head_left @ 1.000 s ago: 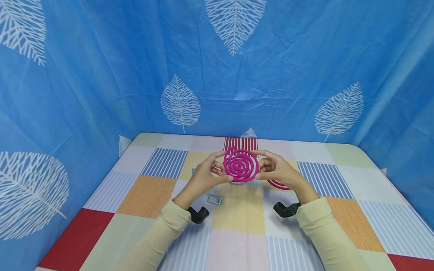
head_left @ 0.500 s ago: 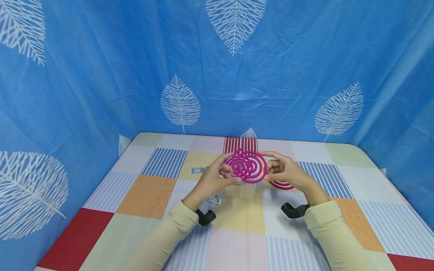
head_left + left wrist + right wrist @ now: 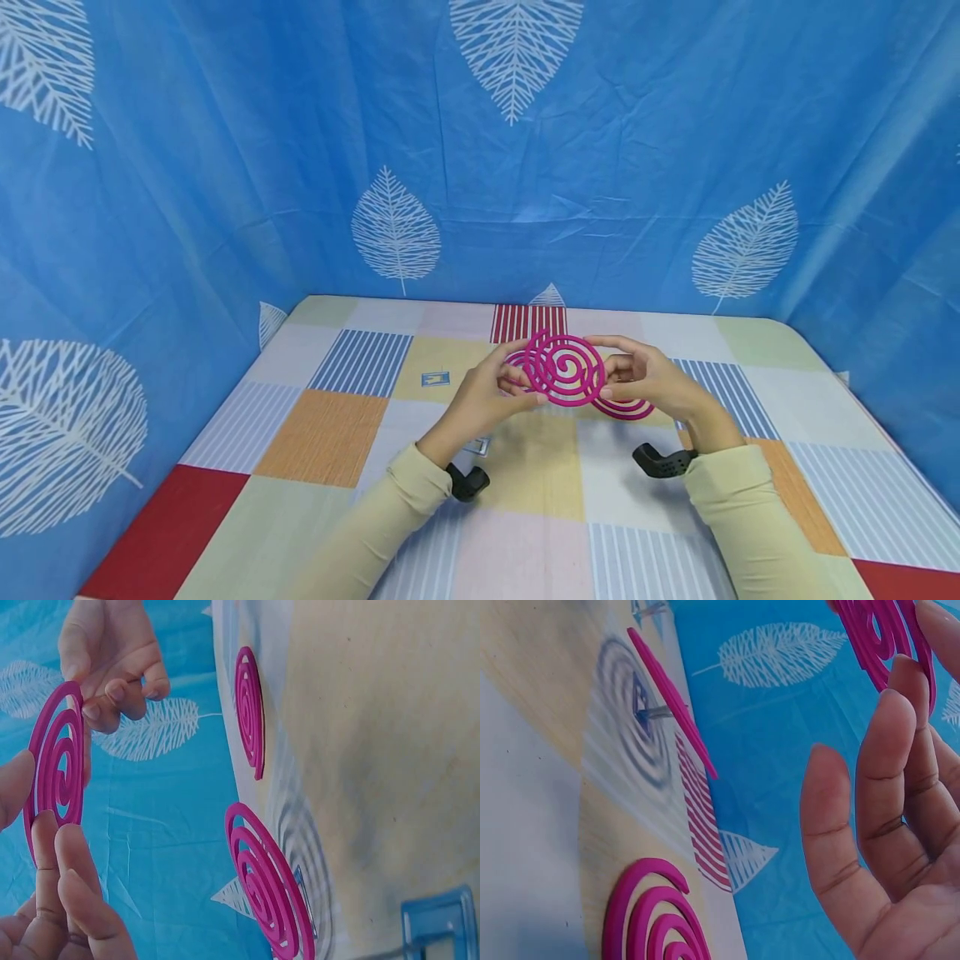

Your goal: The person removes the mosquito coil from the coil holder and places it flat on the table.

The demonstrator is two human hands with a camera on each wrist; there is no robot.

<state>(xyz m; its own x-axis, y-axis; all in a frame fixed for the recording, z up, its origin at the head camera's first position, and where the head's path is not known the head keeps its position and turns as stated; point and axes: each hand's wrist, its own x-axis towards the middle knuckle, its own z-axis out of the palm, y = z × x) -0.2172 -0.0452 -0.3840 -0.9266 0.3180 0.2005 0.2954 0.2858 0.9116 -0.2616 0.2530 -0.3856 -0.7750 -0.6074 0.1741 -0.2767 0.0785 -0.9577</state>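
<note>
A pink mosquito coil point(image 3: 567, 367) is held upright between both hands above the table. My left hand point(image 3: 491, 400) pinches its left edge between thumb and fingers. The right hand point(image 3: 652, 383) pinches the opposite edge; its other fingers are loosely bent in the right wrist view. Behind the held coil, a second mosquito coil point(image 3: 262, 889) sits raised over its shadow, with a small metal stand point(image 3: 660, 712) visible beneath it. A third mosquito coil point(image 3: 656, 915) lies on the table near the right hand and is partly hidden by it in the head view.
Two small flat metal stands lie on the checked tablecloth: one stand point(image 3: 435, 379) left of the left hand, another stand point(image 3: 477, 447) partly behind the left wrist. Blue curtains point(image 3: 637, 150) with white leaves enclose the table. A black wrist device point(image 3: 663, 461) hangs below each wrist.
Both hands have moved to the right together with the held coil. More of the raised coil behind now shows to its left. The metal stands and the coil on the table stay put.
</note>
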